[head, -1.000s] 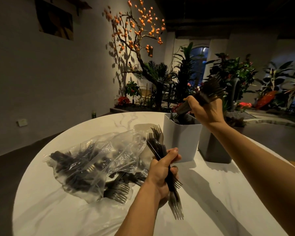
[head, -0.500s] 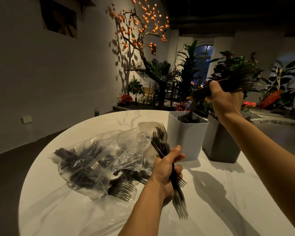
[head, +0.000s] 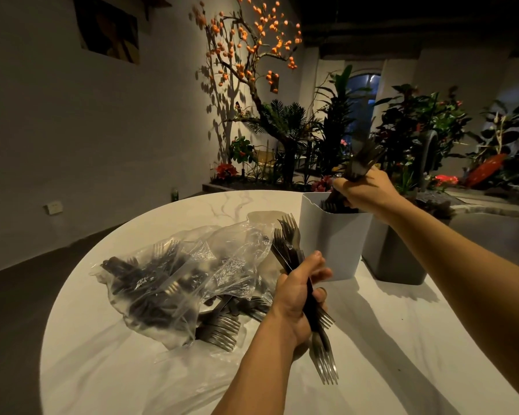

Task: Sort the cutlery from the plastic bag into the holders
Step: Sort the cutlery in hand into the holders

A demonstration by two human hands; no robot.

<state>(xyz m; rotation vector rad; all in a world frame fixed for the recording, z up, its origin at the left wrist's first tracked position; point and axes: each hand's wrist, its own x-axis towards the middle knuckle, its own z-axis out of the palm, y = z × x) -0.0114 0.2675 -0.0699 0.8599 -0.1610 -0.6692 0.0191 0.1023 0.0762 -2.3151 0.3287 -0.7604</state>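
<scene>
A clear plastic bag (head: 174, 283) full of dark forks lies on the round white table (head: 387, 339), with more forks (head: 219, 330) spilling from its open end. My left hand (head: 297, 298) grips a bundle of dark forks (head: 324, 351), tines sticking out both above and below the fist. My right hand (head: 366, 191) grips a second bunch of forks (head: 363, 160), held upright with its lower ends inside the white holder (head: 330, 244). A grey holder (head: 393, 256) stands right behind the white one.
Potted plants and an orange-blossomed tree fill the floor beyond the table's far edge. A grey wall runs along the left. Bare tabletop lies in front of the holders, to the right of my left hand.
My right hand has swung its bunch of forks from tilted above the holders to upright and lowered it into the white holder. My left hand has kept still with its bundle.
</scene>
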